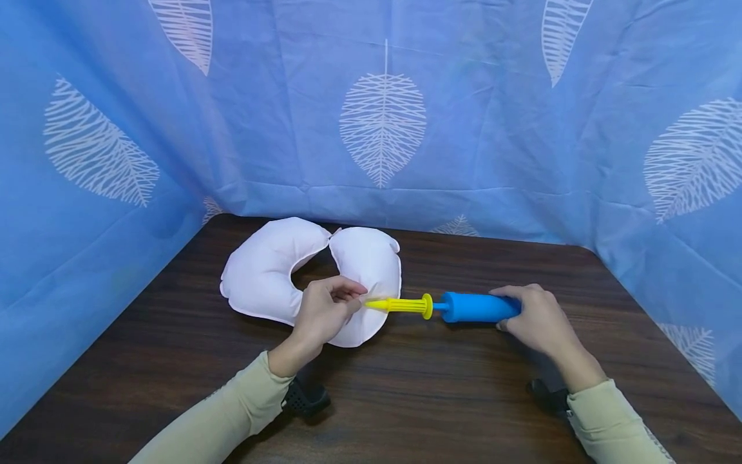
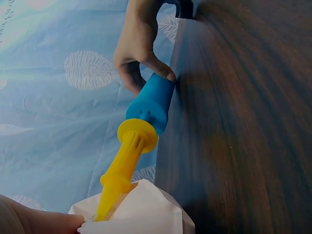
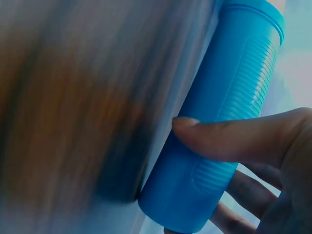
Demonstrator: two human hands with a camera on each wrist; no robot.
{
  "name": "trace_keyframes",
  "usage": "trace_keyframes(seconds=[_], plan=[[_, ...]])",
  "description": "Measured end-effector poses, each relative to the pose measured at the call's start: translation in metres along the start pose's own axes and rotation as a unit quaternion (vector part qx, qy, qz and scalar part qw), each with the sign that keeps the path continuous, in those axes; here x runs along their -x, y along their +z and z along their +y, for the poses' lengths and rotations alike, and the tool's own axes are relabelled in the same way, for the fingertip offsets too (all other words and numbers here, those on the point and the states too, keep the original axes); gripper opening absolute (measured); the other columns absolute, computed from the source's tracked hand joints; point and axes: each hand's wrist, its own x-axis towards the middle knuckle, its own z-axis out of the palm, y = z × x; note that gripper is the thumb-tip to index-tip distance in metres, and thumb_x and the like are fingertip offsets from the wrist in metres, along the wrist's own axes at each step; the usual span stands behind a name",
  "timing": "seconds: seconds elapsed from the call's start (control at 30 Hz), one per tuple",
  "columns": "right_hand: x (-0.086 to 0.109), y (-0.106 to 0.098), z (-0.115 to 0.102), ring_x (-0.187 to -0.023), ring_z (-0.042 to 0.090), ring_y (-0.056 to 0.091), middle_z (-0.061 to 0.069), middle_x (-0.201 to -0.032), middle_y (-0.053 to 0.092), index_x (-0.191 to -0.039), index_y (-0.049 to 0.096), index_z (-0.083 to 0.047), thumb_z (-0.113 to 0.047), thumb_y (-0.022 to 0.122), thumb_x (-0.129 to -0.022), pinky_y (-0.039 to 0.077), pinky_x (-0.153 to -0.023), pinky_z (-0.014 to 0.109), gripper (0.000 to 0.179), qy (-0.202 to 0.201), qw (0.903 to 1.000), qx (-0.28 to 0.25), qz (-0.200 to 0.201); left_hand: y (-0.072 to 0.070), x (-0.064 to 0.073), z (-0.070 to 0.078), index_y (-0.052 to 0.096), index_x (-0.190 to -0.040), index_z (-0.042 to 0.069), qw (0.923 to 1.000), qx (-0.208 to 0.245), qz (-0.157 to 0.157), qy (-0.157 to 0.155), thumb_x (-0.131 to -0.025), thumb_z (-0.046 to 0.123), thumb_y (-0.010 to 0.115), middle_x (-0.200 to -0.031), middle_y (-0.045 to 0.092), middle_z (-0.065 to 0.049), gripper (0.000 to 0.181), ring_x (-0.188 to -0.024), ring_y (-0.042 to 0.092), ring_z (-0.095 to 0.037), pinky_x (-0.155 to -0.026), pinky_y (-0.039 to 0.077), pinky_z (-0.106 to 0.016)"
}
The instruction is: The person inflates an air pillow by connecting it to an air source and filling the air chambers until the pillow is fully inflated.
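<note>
A white U-shaped neck pillow (image 1: 261,277), puffed out, lies on the dark wooden table. My left hand (image 1: 327,309) pinches the pillow's valve at its right lobe, where the tip of the hand pump's yellow nozzle (image 1: 406,305) meets it; the valve itself is mostly hidden by the fingers. My right hand (image 1: 536,316) grips the far end of the pump's blue barrel (image 1: 475,307). In the right wrist view the thumb (image 3: 214,139) lies across the ribbed barrel, with fingers on the other side. A short blue rod shows between barrel and yellow part.
The dark wood-grain table (image 1: 417,399) extends around the pillow and pump. Blue curtains (image 1: 464,129) with white leaf prints stand behind it and at both sides. Black wrist straps (image 1: 307,399) sit below both hands.
</note>
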Motion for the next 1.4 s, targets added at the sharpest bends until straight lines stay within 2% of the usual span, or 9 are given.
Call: trace_keyframes(seconds=[0.17,0.27,0.4,0.57,0.73,0.9,1.0,1.13,1.4], plan=[[0.001,0.009,-0.021,-0.12,0.05,0.057,0.03,-0.135,0.066,-0.137,0.072,-0.008,-0.011,0.088,-0.086,0.051,-0.091,0.072,0.053,-0.023,0.9997,0.0,-0.008,0.0,-0.001,0.003,0.083,-0.099,0.006,0.9997,0.006,-0.008,-0.02,-0.092,-0.002,0.073,-0.091,0.075,-0.011,0.015,-0.081,0.062,-0.02,-0.063,0.05,-0.025],[0.003,0.011,-0.023,-0.12,0.051,0.057,0.03,-0.135,0.065,-0.138,0.072,-0.009,-0.013,0.089,-0.086,0.051,-0.09,0.073,0.054,-0.017,0.9998,0.005,-0.006,0.0,-0.002,0.004,0.083,-0.1,0.007,0.9989,0.016,-0.013,-0.042,-0.093,-0.002,0.073,-0.093,0.075,-0.011,0.015,-0.082,0.062,-0.021,-0.065,0.051,-0.026],[0.004,0.01,-0.019,-0.12,0.052,0.058,0.031,-0.135,0.064,-0.138,0.073,-0.011,-0.016,0.09,-0.086,0.052,-0.09,0.073,0.054,-0.009,0.9999,0.007,-0.004,0.0,-0.002,0.005,0.083,-0.101,0.006,0.9984,0.022,-0.016,-0.05,-0.093,-0.002,0.073,-0.094,0.074,-0.012,0.015,-0.083,0.062,-0.021,-0.065,0.05,-0.026],[0.005,0.004,-0.009,-0.122,0.056,0.058,0.035,-0.137,0.061,-0.137,0.073,-0.011,-0.016,0.089,-0.086,0.052,-0.088,0.072,0.054,0.004,0.9999,0.01,-0.004,0.0,-0.001,0.006,0.083,-0.101,0.005,0.9982,0.024,-0.014,-0.053,-0.093,-0.002,0.073,-0.094,0.074,-0.012,0.015,-0.083,0.061,-0.021,-0.065,0.05,-0.025],[0.005,-0.006,0.016,-0.123,0.062,0.055,0.04,-0.143,0.056,-0.139,0.071,-0.009,-0.012,0.085,-0.087,0.051,-0.086,0.074,0.053,0.035,0.9992,0.016,0.002,0.001,-0.001,0.005,0.083,-0.101,0.005,0.9981,0.026,-0.014,-0.054,-0.093,-0.002,0.073,-0.093,0.074,-0.012,0.015,-0.083,0.061,-0.021,-0.065,0.05,-0.025],[0.008,-0.016,0.048,-0.11,0.059,0.059,0.044,-0.141,0.055,-0.138,0.07,-0.006,-0.009,0.081,-0.086,0.052,-0.079,0.069,0.053,0.07,0.9972,0.019,0.021,0.001,-0.001,0.004,0.083,-0.101,0.005,0.9979,0.026,-0.018,-0.056,-0.092,-0.002,0.073,-0.094,0.074,-0.012,0.015,-0.083,0.061,-0.021,-0.065,0.051,-0.025],[0.009,-0.02,0.058,-0.107,0.058,0.058,0.046,-0.141,0.054,-0.138,0.069,-0.006,-0.008,0.078,-0.087,0.052,-0.074,0.067,0.052,0.09,0.9954,0.02,0.028,0.0,-0.001,0.004,0.083,-0.101,0.005,0.9977,0.028,-0.018,-0.059,-0.093,-0.002,0.074,-0.094,0.074,-0.012,0.015,-0.083,0.061,-0.021,-0.065,0.051,-0.025],[0.008,-0.023,0.06,-0.106,0.057,0.056,0.046,-0.142,0.052,-0.139,0.068,-0.005,-0.007,0.074,-0.087,0.052,-0.074,0.067,0.052,0.1,0.9944,0.023,0.025,-0.001,-0.001,0.003,0.083,-0.101,0.005,0.9973,0.031,-0.016,-0.064,-0.093,-0.001,0.074,-0.094,0.075,-0.012,0.014,-0.083,0.061,-0.021,-0.065,0.051,-0.025],[0.002,-0.019,0.052,-0.11,0.057,0.055,0.045,-0.14,0.054,-0.137,0.068,-0.002,-0.002,0.071,-0.086,0.048,-0.088,0.075,0.051,0.075,0.9966,0.022,0.023,-0.002,-0.002,0.003,0.083,-0.101,0.006,0.9969,0.029,-0.006,-0.073,-0.093,0.0,0.072,-0.095,0.074,-0.012,0.014,-0.082,0.061,-0.022,-0.064,0.052,-0.025]])
